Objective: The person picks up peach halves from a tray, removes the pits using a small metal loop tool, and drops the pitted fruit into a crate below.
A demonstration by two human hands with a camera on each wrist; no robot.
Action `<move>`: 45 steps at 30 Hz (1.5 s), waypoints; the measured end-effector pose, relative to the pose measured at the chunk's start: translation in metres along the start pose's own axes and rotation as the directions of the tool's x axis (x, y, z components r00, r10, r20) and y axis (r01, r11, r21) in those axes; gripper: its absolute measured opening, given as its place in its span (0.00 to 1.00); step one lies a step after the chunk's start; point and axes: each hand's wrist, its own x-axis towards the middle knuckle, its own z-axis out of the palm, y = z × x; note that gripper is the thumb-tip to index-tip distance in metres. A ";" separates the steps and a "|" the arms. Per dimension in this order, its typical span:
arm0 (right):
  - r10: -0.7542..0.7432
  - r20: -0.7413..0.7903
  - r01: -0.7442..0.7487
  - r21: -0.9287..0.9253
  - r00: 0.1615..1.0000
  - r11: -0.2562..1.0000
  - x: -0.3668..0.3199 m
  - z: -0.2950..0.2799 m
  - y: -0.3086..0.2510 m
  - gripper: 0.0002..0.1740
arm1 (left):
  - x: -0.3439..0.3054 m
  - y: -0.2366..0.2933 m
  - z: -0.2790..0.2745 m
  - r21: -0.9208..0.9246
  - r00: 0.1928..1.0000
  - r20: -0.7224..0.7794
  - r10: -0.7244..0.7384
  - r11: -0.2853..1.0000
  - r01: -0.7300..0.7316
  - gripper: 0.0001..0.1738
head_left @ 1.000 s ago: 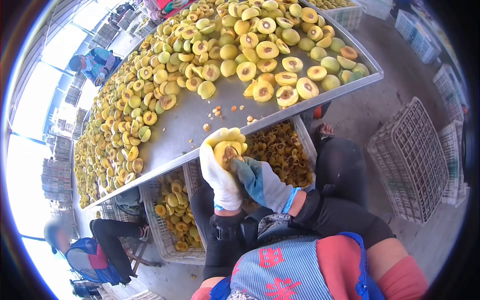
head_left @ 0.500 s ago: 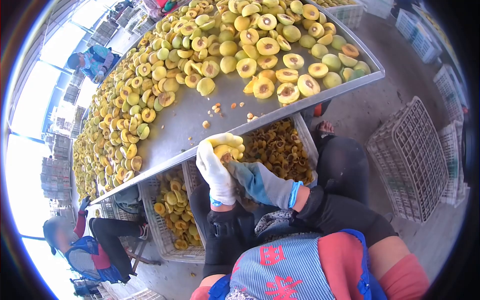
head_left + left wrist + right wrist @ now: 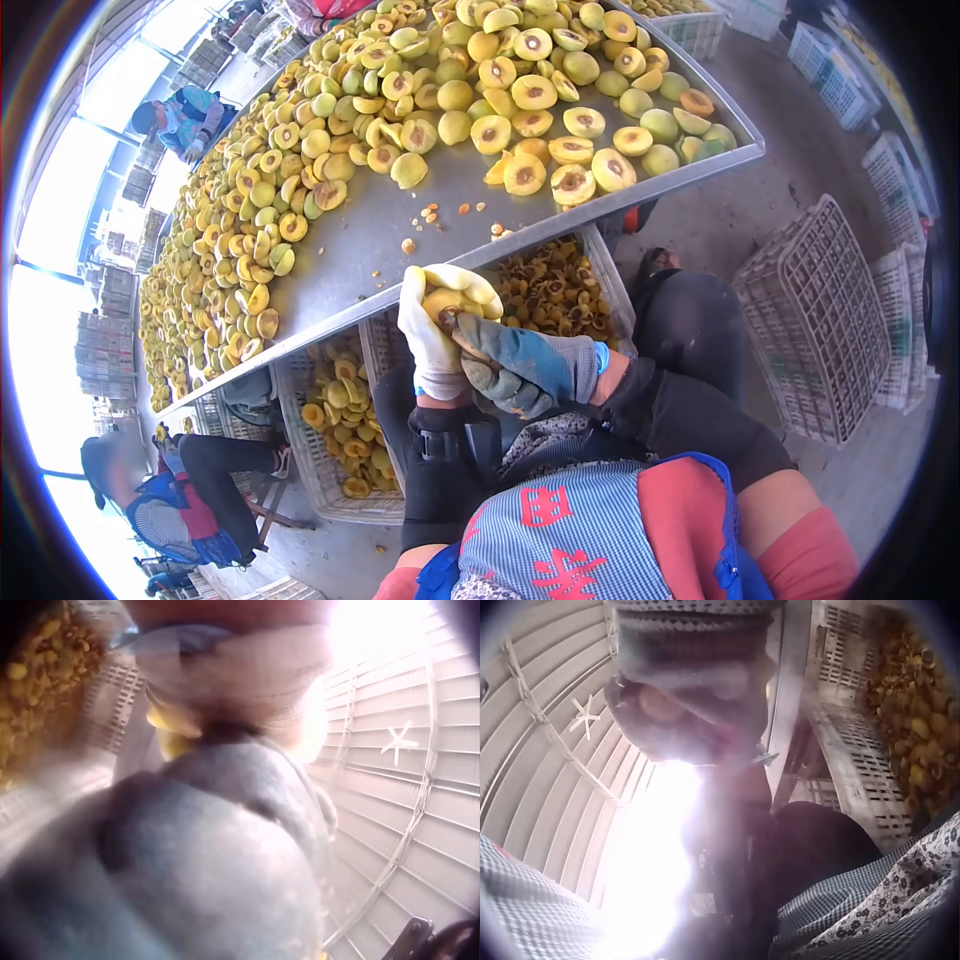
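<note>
My left hand (image 3: 428, 335), in a white glove with yellowish fingers, cups a yellow peach half (image 3: 452, 303) just off the table's near edge. The cut face with its brown centre is turned toward my right hand (image 3: 520, 365), which wears a blue-grey glove. Its fingers are curled around a small tool with a brown handle (image 3: 474, 338), mostly hidden in the fist. The tool's tip end meets the brown middle of the peach half. In the left wrist view the blue-grey glove (image 3: 217, 855) fills the foreground.
A metal table (image 3: 340, 255) bears a heap of halved peaches (image 3: 330, 140) and a few loose pits (image 3: 430, 213). Below it stand a crate of dark scraps (image 3: 620, 300) and a crate of peach halves (image 3: 310, 470). Stacked crates (image 3: 815, 320) stand right; another person (image 3: 170, 500) sits left.
My right hand has rolled so its curled fingers and the brown handle now show. The left hand keeps the peach half. The person at left reached to the table and drew the hand back.
</note>
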 end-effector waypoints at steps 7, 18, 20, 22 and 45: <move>-0.606 -0.051 0.312 -0.822 0.794 0.477 0.022 -0.023 0.038 0.33 | 0.013 0.025 -0.049 -0.599 0.993 0.084 -0.082 0.792 0.116 0.11; -0.810 -0.319 0.060 -0.916 0.493 0.397 0.006 -0.010 0.012 0.23 | 0.027 0.089 -0.117 0.923 0.660 -0.049 0.750 0.286 -0.256 0.16; -0.817 -0.327 -0.003 -0.929 0.476 0.370 0.000 -0.007 0.005 0.23 | 0.060 0.071 -0.037 0.935 0.783 0.211 0.586 0.111 -0.336 0.16; -0.769 -0.359 -0.149 -0.931 0.528 0.333 -0.006 -0.010 -0.001 0.21 | 0.103 0.046 0.010 0.920 0.884 0.310 0.350 0.122 -0.371 0.20; -0.841 -0.248 0.593 -0.615 0.480 0.520 0.027 -0.027 0.016 0.26 | 0.015 0.018 0.006 0.074 0.998 0.056 0.030 0.997 -0.034 0.16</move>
